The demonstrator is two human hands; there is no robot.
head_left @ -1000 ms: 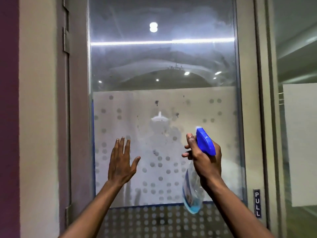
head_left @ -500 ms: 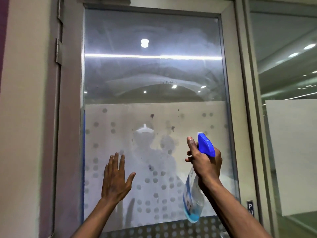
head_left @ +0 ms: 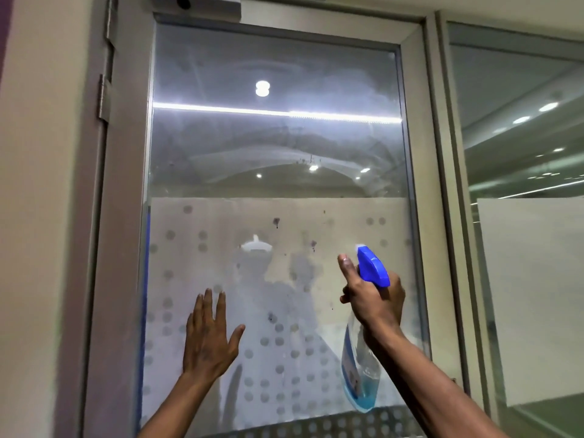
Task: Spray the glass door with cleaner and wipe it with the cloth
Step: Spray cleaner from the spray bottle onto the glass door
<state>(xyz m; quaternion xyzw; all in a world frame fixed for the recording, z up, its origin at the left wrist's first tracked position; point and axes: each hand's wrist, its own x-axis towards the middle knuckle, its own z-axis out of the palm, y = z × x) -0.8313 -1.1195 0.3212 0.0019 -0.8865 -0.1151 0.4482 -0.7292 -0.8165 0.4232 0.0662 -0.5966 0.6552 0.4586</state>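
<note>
Here, left hand [head_left: 208,339] is raised, fingers spread, palm toward the glass door [head_left: 278,147]; contact unclear. Right hand [head_left: 374,303] grips the spray bottle [head_left: 360,374] upright near the frosted band, index finger extended. No cloth discernible.

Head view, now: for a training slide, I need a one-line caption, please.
Right hand aims a blue-topped spray bottle at the glass door; left hand open.
</note>
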